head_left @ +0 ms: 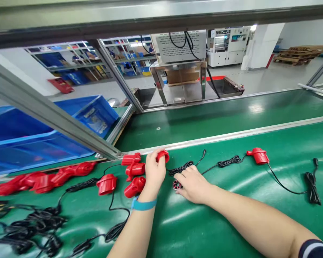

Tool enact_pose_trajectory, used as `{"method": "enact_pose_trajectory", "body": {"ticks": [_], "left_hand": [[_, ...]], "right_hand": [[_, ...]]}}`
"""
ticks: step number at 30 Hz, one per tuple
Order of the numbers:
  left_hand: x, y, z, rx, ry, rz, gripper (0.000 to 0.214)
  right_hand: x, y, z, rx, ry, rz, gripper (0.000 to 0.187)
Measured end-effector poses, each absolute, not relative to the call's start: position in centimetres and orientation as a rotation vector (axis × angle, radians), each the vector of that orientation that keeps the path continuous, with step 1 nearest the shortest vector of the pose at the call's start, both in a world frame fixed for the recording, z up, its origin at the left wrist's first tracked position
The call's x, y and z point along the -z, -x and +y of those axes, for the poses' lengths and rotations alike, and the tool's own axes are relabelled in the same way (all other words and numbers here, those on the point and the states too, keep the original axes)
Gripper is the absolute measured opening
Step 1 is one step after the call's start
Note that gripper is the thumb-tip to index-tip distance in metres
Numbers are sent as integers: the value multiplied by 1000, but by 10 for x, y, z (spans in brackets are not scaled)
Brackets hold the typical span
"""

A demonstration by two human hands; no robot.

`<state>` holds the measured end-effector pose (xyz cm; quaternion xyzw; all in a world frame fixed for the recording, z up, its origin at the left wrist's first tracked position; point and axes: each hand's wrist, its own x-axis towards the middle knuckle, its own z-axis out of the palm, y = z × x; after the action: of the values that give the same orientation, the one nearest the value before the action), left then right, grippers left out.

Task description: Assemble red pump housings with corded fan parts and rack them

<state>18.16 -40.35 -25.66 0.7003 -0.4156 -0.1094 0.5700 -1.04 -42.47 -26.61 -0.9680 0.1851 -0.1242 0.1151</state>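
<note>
My left hand (154,172), with a blue band on the wrist, is closed round a red plastic pump housing (163,155) near the belt's metal rail. My right hand (192,184) rests knuckles-up on the green belt, its fingers curled over a small round motor part (177,185) with a bundled black cable (181,167) running from it. Three more red housings (134,175) lie just left of my left hand. A red pump with its cable (107,184) sits farther left.
An assembled red pump (258,156) with coiled black cords (312,186) lies on the belt at right. A row of red shells (43,178) and a heap of black cables (29,229) fill the left. Blue bins (43,136) stand behind a slanted metal frame bar (56,118).
</note>
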Motion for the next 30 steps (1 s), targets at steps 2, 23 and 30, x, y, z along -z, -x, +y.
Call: {"method": "enact_pose_trajectory", "body": {"ticks": [2, 23, 30], "left_hand": [[240, -172, -391, 540, -1355, -704, 31], [287, -155, -350, 407, -1743, -1286, 37], [283, -152, -340, 58, -1748, -1625, 39]], "right_hand": [[266, 12, -421, 329, 2824, 557, 43], [269, 8, -425, 1107, 1829, 572, 31], [276, 10, -422, 1105, 1964, 532, 44]]}}
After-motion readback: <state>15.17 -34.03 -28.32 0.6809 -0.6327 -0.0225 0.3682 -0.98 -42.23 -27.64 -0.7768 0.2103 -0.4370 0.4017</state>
